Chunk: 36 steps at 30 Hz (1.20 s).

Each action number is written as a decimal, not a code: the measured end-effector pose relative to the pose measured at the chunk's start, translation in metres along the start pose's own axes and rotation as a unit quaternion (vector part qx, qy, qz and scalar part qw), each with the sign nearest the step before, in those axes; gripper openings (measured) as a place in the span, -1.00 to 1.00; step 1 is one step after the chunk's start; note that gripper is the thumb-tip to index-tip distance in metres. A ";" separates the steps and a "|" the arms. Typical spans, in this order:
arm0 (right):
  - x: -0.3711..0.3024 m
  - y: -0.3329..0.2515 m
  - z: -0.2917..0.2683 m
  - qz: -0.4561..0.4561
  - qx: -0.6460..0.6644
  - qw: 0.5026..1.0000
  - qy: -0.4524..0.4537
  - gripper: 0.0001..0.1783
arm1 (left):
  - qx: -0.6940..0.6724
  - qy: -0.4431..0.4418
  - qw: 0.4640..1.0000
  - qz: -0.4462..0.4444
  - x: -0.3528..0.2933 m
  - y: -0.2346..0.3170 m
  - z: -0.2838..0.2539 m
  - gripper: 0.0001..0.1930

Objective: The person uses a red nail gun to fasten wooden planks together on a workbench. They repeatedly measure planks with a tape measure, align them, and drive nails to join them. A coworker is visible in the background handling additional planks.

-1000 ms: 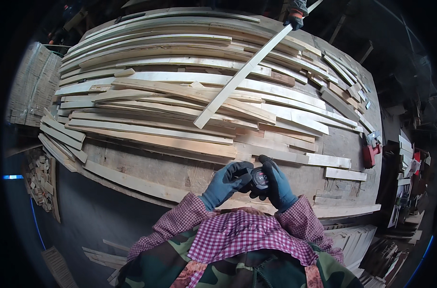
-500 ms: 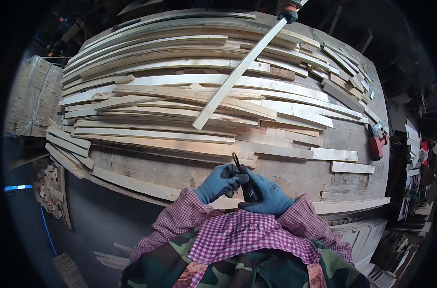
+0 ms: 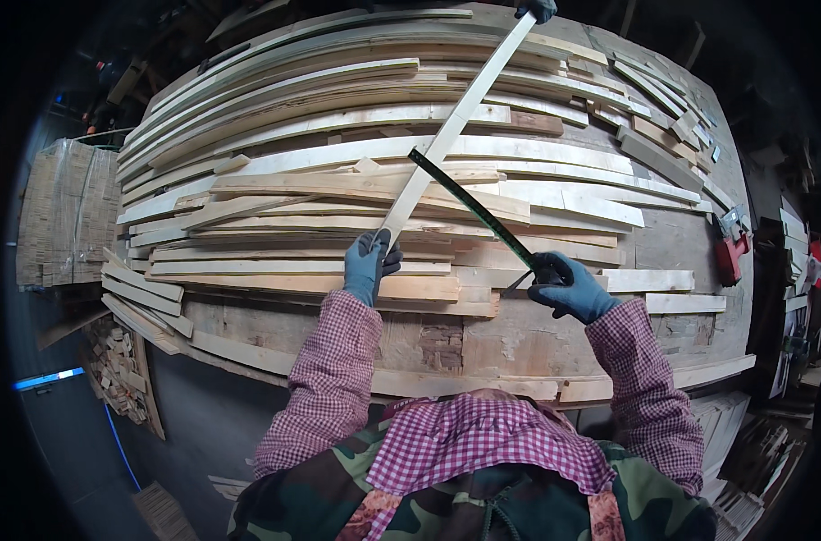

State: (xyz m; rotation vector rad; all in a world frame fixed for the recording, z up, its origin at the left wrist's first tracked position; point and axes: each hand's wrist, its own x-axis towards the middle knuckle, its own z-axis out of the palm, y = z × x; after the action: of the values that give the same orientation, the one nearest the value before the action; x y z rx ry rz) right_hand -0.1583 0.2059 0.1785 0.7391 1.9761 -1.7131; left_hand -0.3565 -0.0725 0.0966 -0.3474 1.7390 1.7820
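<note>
My left hand [image 3: 367,263], in a blue glove, is curled around the near end of a long pale wooden strip [image 3: 456,126] — fingers wrapped shut on it, thumb side toward me. My right hand [image 3: 568,286], gloved the same, is closed on the body of a tape measure [image 3: 546,275], fingers clenched tight with no gap I can see. Two hands, two things held: one strip, one tape.

The tape's dark blade [image 3: 469,206] runs out from my right hand up and to the left, its tip reaching the strip partway along, so blade and strip meet at an angle. The strip's long axis runs diagonally away from me, from my left hand up and to the right, lying over the heap of boards [image 3: 293,180] on the workbench [image 3: 519,338].

At its far end, by the top edge, one more gloved hand [image 3: 538,9] — another person's — sits on the strip. A red tool [image 3: 729,248] lies off to my right on the bench.
</note>
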 end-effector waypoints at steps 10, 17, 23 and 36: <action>0.019 0.010 -0.040 -0.049 -0.075 0.996 0.028 -0.30 | -0.014 -0.045 0.997 0.067 -0.070 0.052 -0.010 -0.65; -0.001 0.006 -0.030 -0.112 -0.213 0.964 0.113 -0.26 | 0.001 -0.024 0.997 0.068 -0.093 0.062 -0.005 -0.63; -0.009 0.018 -0.015 -0.155 -0.283 0.926 0.195 -0.25 | 0.014 -0.033 0.997 0.071 -0.097 0.062 0.000 -0.61; -0.013 0.025 0.007 -0.153 -0.307 0.905 0.252 -0.24 | 0.020 -0.052 0.996 0.071 -0.103 0.062 -0.004 -0.62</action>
State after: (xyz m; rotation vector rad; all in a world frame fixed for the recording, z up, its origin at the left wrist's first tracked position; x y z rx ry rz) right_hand -0.1323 0.2001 0.1670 0.6992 2.9110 -0.9583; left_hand -0.3144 -0.0979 0.2059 -0.1149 1.7608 1.8275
